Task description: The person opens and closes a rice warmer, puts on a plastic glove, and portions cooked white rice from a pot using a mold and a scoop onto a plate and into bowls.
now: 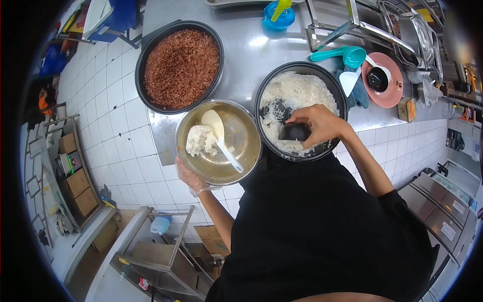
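Observation:
My right hand (322,123) grips a small black bowl (296,133), pressed down among the white rice (299,93) in a black pot (343,93). In a clear plastic glove, my left hand (190,175) holds the near left rim of a metal mixing bowl (247,136). Inside that bowl lie a clump of white rice (199,141) and a pale rice paddle (213,123) with a white handle. The black bowl's inside is hidden from me, and so are some fingers of both hands.
A black pot of reddish-brown rice (181,68) stands at the far left of the steel counter (236,55). Beyond the white rice are a teal ladle (353,56), a white scoop (349,80) on a blue cloth, a pink plate (395,93) holding a black ladle, and a blue container (278,17).

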Tool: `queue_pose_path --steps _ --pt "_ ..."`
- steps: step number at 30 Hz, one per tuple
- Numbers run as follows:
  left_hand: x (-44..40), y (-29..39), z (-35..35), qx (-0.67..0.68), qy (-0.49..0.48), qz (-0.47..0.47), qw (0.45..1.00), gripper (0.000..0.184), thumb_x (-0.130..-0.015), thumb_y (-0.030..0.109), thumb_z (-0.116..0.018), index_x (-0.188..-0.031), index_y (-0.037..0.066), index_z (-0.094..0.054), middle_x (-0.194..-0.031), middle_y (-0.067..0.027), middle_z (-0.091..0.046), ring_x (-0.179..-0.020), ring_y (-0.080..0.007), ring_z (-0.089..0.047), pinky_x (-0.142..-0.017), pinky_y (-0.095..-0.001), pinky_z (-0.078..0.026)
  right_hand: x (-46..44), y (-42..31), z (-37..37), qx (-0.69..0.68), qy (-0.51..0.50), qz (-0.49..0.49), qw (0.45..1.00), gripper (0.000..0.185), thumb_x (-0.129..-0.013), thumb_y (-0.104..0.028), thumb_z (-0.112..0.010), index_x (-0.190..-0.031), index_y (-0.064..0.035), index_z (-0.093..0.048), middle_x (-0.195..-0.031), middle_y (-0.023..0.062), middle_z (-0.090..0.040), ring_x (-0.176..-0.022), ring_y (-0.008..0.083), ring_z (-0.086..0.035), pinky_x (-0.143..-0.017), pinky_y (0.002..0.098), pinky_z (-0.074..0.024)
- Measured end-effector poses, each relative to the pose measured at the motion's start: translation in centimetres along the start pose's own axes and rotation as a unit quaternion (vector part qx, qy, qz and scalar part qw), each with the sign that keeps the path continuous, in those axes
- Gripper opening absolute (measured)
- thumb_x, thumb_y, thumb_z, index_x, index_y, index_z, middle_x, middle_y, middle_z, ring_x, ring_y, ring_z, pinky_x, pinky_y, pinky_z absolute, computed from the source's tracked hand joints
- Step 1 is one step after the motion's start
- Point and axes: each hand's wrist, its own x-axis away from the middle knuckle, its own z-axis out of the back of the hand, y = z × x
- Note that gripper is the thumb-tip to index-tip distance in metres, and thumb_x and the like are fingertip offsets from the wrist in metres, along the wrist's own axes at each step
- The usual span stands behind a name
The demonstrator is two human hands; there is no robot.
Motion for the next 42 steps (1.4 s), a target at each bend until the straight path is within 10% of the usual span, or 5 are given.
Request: queue_pose_path --steps 9,18,28,37,42 --pt "0.2 2.6 -0.4 0.056 -0.008 0.050 0.997 0.054 -0.102 0.037 -0.049 -0.131 -0.008 -0.055 -0.129 -0.0196 -0.060 -0.115 -0.0274 -0.057 -0.099 -0.0368 -0.045 -2.4 2.4 4.8 -0.213 -0.214 -0.041 0.952 0.050 -0.067 -0.003 -0.079 -0.116 -0.0009 -0.067 -0.102 0.0072 -0.072 -0.089 0.0108 -0.064 -0.081 0.0266 -0.0519" --pt "-0.7 0.9 -1.0 0.091 -0.004 0.033 0.995 0.056 -0.100 0.041 -0.051 -0.118 -0.011 -0.061 -0.118 -0.0210 -0.064 -0.106 -0.0304 -0.060 -0.093 -0.0394 -0.047 -3.3 -1.5 6.6 0.287 0.073 0.065 0.953 0.062 -0.055 -0.011 -0.084 -0.114 -0.0125 -0.064 -0.089 0.0127 -0.064 -0.089 0.0321 -0.063 -0.077 0.0426 -0.0513" --pt "-0.3 2.0 -1.1 0.083 0.015 0.034 0.996 0.052 -0.101 0.041 -0.050 -0.112 -0.008 -0.064 -0.106 -0.0176 -0.065 -0.096 -0.0260 -0.060 -0.085 -0.0382 -0.048 -1.3 0.7 3.2 0.271 0.002 0.017 0.963 0.047 -0.052 -0.025 -0.082 -0.093 -0.0068 -0.069 -0.083 0.0139 -0.070 -0.080 0.0335 -0.067 -0.075 0.0419 -0.0536" --pt "-0.2 3.1 -0.6 0.109 -0.028 0.089 0.990 0.055 -0.101 0.037 -0.050 -0.132 -0.008 -0.054 -0.130 -0.0194 -0.059 -0.117 -0.0278 -0.057 -0.101 -0.0370 -0.044 1.7 1.9 2.7 0.110 0.082 -0.060 0.989 0.052 -0.050 -0.035 -0.083 -0.090 -0.0048 -0.071 -0.081 0.0106 -0.073 -0.076 0.0271 -0.071 -0.072 0.0351 -0.0545" --pt "-0.4 3.0 -1.6 0.106 -0.006 0.037 0.994 0.050 -0.102 0.040 -0.050 -0.112 -0.006 -0.065 -0.108 -0.0142 -0.065 -0.095 -0.0222 -0.061 -0.083 -0.0361 -0.051 2.1 1.6 3.1 0.072 0.043 -0.058 0.995 0.051 -0.052 -0.033 -0.084 -0.092 -0.0037 -0.071 -0.075 0.0061 -0.070 -0.064 0.0177 -0.065 -0.064 0.0283 -0.0494"
